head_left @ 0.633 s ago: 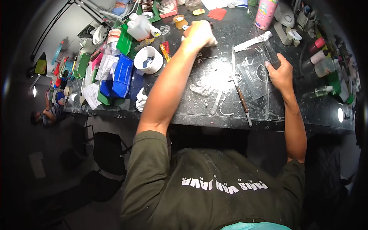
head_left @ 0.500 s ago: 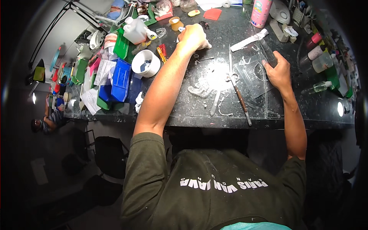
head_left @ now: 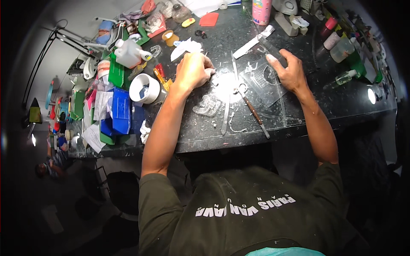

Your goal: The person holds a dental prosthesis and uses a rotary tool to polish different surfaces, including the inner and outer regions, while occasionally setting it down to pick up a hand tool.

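My left hand (head_left: 194, 72) is curled on the black worktop beside the white tub (head_left: 153, 91), with something small and pale at its fingertips that I cannot make out. Crumpled white paper (head_left: 183, 48) lies just above it. My right hand (head_left: 290, 70) has thumb and forefinger apart over a translucent strip (head_left: 267, 45). Beneath it are a clear sheet (head_left: 260, 85) and a white strip (head_left: 247, 47). Between my hands lie scissors (head_left: 240, 88), a wooden-handled spatula (head_left: 254, 111) and a flat metal blade (head_left: 225, 121). A clear moulded piece (head_left: 206, 106) lies near my left wrist.
Green and blue bins (head_left: 121, 113), loose papers (head_left: 92, 138) and a jug (head_left: 127, 54) crowd the left. A pink cylinder (head_left: 260, 10) stands at the back; bottles (head_left: 341, 51) line the right. A lamp (head_left: 35, 113) and another person (head_left: 53, 166) are at far left.
My left hand has moved nearer me, leaving the white paper in view above it. My right hand has shifted left and loosened from the dark translucent object. The whole view has shifted slightly.
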Motion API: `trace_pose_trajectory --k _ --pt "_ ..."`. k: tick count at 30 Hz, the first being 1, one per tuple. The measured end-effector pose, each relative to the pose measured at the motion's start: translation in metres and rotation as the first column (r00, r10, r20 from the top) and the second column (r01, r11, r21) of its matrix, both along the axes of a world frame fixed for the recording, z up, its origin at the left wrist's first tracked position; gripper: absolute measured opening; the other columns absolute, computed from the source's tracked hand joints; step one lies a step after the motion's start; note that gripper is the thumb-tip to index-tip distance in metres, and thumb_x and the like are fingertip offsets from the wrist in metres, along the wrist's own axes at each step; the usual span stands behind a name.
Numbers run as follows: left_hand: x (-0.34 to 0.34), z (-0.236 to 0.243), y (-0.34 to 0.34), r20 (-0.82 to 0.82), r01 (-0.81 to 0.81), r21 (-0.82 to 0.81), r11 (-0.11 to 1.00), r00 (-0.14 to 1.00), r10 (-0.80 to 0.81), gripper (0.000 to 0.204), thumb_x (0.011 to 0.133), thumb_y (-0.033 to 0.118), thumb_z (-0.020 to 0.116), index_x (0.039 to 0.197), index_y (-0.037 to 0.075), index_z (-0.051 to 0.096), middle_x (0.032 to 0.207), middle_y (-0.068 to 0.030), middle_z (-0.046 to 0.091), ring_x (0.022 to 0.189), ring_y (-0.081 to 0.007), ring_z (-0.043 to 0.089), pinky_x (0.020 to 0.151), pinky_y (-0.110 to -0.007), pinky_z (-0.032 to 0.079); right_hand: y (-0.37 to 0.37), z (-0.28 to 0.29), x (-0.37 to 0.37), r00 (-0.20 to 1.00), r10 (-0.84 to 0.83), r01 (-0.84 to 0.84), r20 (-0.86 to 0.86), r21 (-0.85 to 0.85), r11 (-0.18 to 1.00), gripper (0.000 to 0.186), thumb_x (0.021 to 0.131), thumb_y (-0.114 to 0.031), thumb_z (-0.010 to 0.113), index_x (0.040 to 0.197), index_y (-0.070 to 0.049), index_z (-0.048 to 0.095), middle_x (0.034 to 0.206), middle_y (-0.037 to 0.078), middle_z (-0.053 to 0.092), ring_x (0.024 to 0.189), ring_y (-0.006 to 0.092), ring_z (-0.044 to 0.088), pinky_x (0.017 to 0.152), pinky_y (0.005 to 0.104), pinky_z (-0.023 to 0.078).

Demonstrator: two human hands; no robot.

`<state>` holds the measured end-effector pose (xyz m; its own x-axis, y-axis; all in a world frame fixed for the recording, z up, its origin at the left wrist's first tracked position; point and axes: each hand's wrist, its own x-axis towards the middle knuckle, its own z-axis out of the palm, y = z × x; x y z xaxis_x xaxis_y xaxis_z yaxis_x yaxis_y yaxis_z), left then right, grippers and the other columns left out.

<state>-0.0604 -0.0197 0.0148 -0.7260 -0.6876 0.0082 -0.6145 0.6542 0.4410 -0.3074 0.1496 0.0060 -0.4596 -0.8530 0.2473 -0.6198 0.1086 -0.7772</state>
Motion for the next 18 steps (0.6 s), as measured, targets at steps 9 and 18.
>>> trace_pose_trajectory --k 9,18 --pt "-0.053 -0.001 0.032 -0.709 0.512 0.666 0.542 0.208 0.674 0.036 0.098 0.011 0.059 0.131 0.0 0.048 0.122 -0.0158 0.061 0.113 -0.0276 0.062 0.099 -0.054 0.052 0.005 0.012 0.021 0.987 0.159 -0.158 0.029 -0.037 0.987 0.036 0.089 -0.037 0.068 0.093 -0.002 0.066 0.076 0.019 0.067 0.072 0.0259 0.067 0.068 0.0374 0.05" --pt "-0.073 -0.002 0.066 -0.647 0.582 0.666 0.467 0.14 0.749 0.023 0.099 0.011 0.057 0.121 0.004 0.052 0.125 -0.0146 0.062 0.121 -0.0271 0.06 0.091 -0.045 0.057 0.004 -0.004 0.019 0.982 0.187 -0.189 -0.04 -0.064 0.98 0.037 0.087 -0.038 0.07 0.094 -0.003 0.066 0.075 0.024 0.065 0.074 0.0391 0.069 0.066 0.0429 0.051"
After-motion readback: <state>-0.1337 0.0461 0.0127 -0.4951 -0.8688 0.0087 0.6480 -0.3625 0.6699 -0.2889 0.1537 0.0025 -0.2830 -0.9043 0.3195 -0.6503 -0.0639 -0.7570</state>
